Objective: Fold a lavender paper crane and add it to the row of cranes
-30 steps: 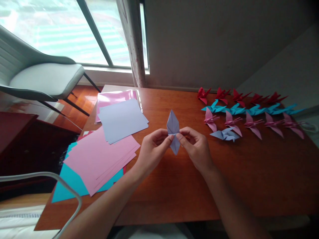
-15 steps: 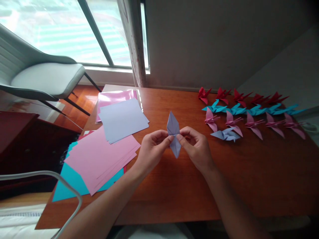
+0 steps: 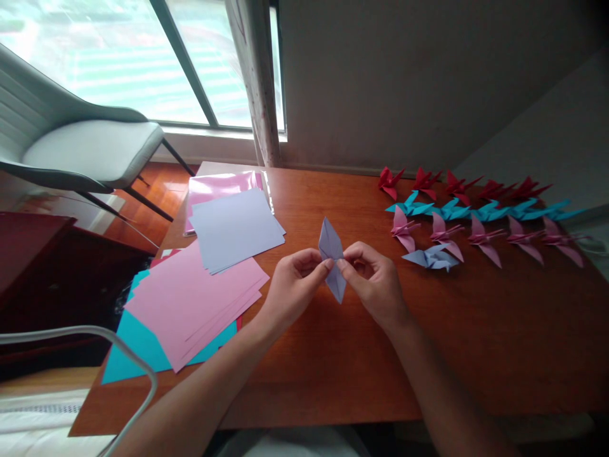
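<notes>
A pale lavender piece of folded origami paper [image 3: 330, 241], shaped like a long diamond, is held upright above the table between both hands. My left hand [image 3: 297, 279] pinches its left edge near the middle, thumb in front. On the opposite edge my right hand [image 3: 373, 276] has the same pinch. The fingers behind the paper are partly hidden. To the right of my right hand lies a lavender paper crane [image 3: 432, 257], apart from it. Left of my left hand is a stack of lavender paper sheets [image 3: 238, 230].
Pink sheets [image 3: 195, 304] lie over blue sheets [image 3: 130, 349] on the wooden table [image 3: 304, 381]. A shiny pink packet [image 3: 223, 183] is behind them. Rows of red cranes [image 3: 425, 183], blue cranes [image 3: 454, 208] and pink cranes [image 3: 483, 236] stand at the right. A chair [image 3: 90, 149] is beyond the table's left side.
The folded paper's upper point has dipped slightly and the diamond looks narrower at its middle. Both hands keep their pinch in nearly the same place.
</notes>
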A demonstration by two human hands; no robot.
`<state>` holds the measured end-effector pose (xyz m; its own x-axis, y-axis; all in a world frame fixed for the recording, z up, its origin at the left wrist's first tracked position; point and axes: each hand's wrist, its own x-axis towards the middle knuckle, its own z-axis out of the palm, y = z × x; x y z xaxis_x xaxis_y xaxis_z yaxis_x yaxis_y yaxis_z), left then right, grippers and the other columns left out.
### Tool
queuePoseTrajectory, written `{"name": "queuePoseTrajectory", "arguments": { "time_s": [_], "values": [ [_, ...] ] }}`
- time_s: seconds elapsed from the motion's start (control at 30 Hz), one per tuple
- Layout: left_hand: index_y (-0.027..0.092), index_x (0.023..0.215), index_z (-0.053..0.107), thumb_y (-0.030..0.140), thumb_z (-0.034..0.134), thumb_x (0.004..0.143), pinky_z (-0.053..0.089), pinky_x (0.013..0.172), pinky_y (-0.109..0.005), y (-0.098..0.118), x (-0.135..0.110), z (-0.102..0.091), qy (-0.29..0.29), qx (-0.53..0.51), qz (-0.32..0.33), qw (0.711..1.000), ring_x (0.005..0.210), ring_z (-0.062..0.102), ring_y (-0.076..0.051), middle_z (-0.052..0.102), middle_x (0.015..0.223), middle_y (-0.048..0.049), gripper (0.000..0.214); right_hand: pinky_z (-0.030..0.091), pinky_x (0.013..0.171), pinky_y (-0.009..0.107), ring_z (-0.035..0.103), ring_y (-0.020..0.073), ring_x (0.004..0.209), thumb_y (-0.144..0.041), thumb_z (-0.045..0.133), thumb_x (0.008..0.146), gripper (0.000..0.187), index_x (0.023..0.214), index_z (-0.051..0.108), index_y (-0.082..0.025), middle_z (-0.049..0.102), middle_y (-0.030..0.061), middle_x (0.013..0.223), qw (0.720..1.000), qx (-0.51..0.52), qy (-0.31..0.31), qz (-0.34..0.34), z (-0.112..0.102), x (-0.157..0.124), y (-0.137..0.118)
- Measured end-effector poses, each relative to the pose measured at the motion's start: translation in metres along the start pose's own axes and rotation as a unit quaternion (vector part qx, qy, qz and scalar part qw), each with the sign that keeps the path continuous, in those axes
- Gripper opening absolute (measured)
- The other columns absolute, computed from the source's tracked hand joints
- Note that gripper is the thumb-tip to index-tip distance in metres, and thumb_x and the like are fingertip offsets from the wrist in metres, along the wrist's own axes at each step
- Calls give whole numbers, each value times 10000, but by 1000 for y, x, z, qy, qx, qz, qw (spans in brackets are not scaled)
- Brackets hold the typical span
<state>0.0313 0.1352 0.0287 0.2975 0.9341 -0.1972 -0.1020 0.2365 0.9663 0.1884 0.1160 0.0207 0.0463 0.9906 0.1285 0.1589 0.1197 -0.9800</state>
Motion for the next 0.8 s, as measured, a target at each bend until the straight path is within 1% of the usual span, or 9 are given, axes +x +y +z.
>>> {"name": "queuePoseTrajectory", "arguments": {
  "time_s": [0.1,0.23,0.33,0.43,0.5,0.6,0.7,0.8],
  "values": [
    [135,718,656,363,738,823,453,615,-223,-1,0,0,-2,-2,1,1000,649,568,-121,635,688,-12,263,420,612,270,525,134,667,-243,647,869,122,761,601,-212,558,-21,736,999,31,-11,32,0,0,1],
    [133,717,665,342,757,799,427,587,-208,0,1,-1,-4,-2,6,1000,624,557,-109,634,674,-7,243,422,599,261,527,131,652,-291,647,869,114,799,604,-211,576,-24,732,992,77,-45,89,-2,1,1],
    [131,720,670,328,771,779,427,592,-207,0,2,-2,-10,-4,1,1000,628,566,-110,652,688,-12,229,424,610,258,526,131,665,-288,665,852,122,790,593,-211,567,-28,728,991,76,-62,95,-3,2,0],
    [131,709,669,335,781,768,424,586,-209,-1,3,-1,-19,-3,-3,1000,622,564,-111,654,683,-14,240,423,613,259,526,132,666,-257,681,832,118,773,589,-213,563,-30,721,993,47,-67,82,-5,2,0],
    [130,716,674,350,784,767,430,591,-211,-2,4,0,-22,-12,-2,1000,622,563,-111,651,682,-10,251,425,612,260,530,131,661,-238,681,829,98,777,601,-213,574,-29,719,995,34,-60,68,-6,2,1],
    [130,753,692,386,780,781,444,606,-208,-3,4,1,-25,-31,-1,999,635,567,-107,655,697,-4,272,435,607,253,540,127,654,-229,685,824,95,773,606,-213,589,-29,712,996,52,-40,54,-5,3,3],
    [131,761,704,428,763,802,451,605,-204,-2,4,1,-38,-31,-14,999,631,571,-106,656,688,-3,306,437,589,243,535,120,633,-256,683,838,120,764,599,-214,587,-32,699,996,79,-4,49,-3,3,4],
    [134,763,709,451,780,781,467,597,-211,-1,3,1,-49,-28,-32,998,618,586,-114,673,683,-10,325,420,563,233,509,107,596,-276,681,851,142,761,590,-214,567,-42,674,994,93,35,44,-2,3,4]
  ]
}}
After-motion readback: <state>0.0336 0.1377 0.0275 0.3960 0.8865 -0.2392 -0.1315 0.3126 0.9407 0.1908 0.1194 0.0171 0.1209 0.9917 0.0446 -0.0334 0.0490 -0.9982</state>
